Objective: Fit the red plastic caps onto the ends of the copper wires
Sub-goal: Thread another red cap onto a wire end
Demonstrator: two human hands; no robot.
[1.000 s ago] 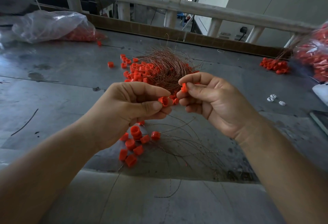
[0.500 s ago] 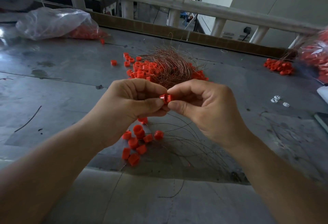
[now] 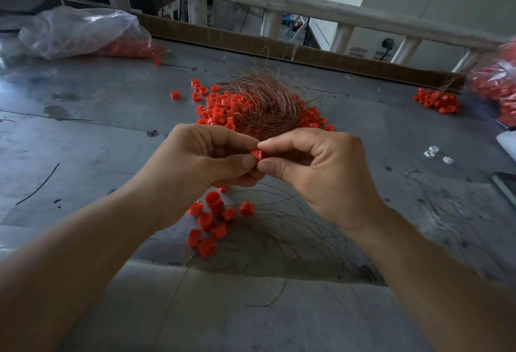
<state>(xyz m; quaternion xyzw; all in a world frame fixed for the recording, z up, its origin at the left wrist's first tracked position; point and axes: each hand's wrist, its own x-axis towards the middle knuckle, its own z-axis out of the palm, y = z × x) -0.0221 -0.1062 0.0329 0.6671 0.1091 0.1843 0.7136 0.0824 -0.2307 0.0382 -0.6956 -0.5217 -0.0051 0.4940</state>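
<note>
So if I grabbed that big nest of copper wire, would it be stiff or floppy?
Probably floppy: the strands in the wire nest are hair-thin and curl every way. It likely feels light for its size, since red caps show through its strands. It may snag too: loose strands sprawl out nearby, and caps could come along.

No readable text, labels, brands or numbers in view. red caps [image 3: 215, 111], plastic bag [image 3: 81, 30] and cardboard strip [image 3: 223, 37] show no legible print. Wall socket [image 3: 387, 42] is too small to tell.
</note>
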